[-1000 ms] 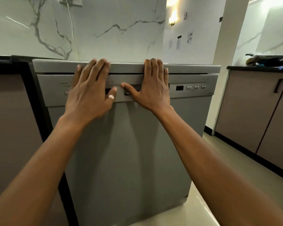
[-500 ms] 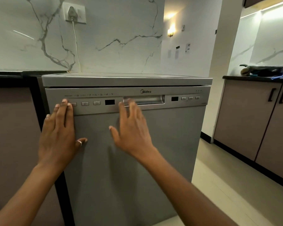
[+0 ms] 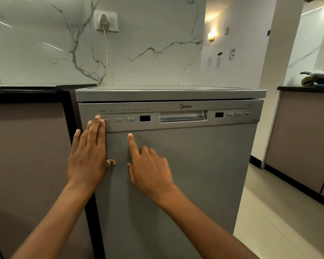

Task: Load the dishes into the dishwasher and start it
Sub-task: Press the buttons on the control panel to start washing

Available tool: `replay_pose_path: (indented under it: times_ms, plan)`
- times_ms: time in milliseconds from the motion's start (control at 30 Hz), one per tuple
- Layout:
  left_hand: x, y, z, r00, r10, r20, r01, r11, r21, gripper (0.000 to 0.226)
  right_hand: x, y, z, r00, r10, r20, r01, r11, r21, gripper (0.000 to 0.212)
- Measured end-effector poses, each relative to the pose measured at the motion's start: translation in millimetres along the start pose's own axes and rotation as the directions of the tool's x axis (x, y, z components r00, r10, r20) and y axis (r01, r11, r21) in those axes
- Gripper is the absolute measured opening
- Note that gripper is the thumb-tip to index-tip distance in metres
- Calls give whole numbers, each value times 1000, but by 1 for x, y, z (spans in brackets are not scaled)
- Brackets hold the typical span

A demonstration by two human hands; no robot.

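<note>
Looking down through the head camera, I see the dishwasher standing straight ahead with its door closed, tucked between a dark-edged cabinet on the left and a white pillar on the right. The control panel runs across the top of the door, with a recessed handle at its middle and a dark display just left of that.

The left hand lies flat against the door's left edge, fingers straight and close together, holding nothing. Its fingertips reach up onto the panel and sit just beside the leftmost button, partly covering it; I cannot tell whether they press it. A ring shows on the thumb, which points toward the other hand.

The right hand is over the door's upper middle, grasping nothing: the index finger is stretched straight up, the thumb sticks out to the left, and the remaining fingers are folded in. The index tip stops just below the panel's lower edge, under the third button, with the P button slightly to its left. Whether the tip touches the door I cannot tell.

A second small display and three small buttons sit on the panel's right side. Behind the machine, a plug fills a wall socket on the marble wall and a cord hangs down from it. On the far right, a pan rests on a dark counter
</note>
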State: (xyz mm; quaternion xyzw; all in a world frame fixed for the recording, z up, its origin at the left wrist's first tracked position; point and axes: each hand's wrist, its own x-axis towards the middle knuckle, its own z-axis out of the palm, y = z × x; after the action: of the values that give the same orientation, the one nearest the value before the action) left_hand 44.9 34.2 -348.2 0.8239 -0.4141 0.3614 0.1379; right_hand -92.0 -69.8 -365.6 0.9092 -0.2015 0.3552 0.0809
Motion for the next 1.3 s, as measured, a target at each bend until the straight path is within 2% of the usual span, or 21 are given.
replay_pose_path:
  times_ms: [100,267,333,400,467,533,667,900,1000,1300]
  plan:
    - [0,-1,1,1000,-2,-5,2,1000,-19,140,7,-5,-6,1000,15,-7,-15,1000,12,83]
    - [-2,-1,7,998,-68,-1,67,994,-82,138,30,-24,-21,999,-48,22,47,999,11,92]
    - [-2,2,7,997,-77,-29,75,995,-72,122,38,-33,-23,998,-65,20,65,998,-14,96]
    - [-1,5,9,994,-51,-97,47,998,-44,99,45,-41,-20,998,-65,0,65,997,-45,91]
    - [0,6,10,991,-44,-127,40,999,-34,88,50,-43,-17,998,-58,-9,57,997,-57,87]
    - [1,3,12,994,-50,-100,48,998,-31,88,52,-41,-16,999,-55,0,54,997,-57,86]
    - [2,0,12,998,-66,-7,66,998,-17,110,51,-38,-13,997,-70,17,71,995,-70,100]
    - [4,4,15,997,-50,-55,53,996,71,74,53,-39,-6,999,-35,-8,35,998,-47,75]
    - [5,4,15,998,-49,-42,53,993,106,72,56,-38,-9,999,-47,-16,46,999,-25,72]
    - [6,4,17,990,-87,-112,85,996,-24,82,57,-34,-7,998,-59,6,59,998,-8,76]
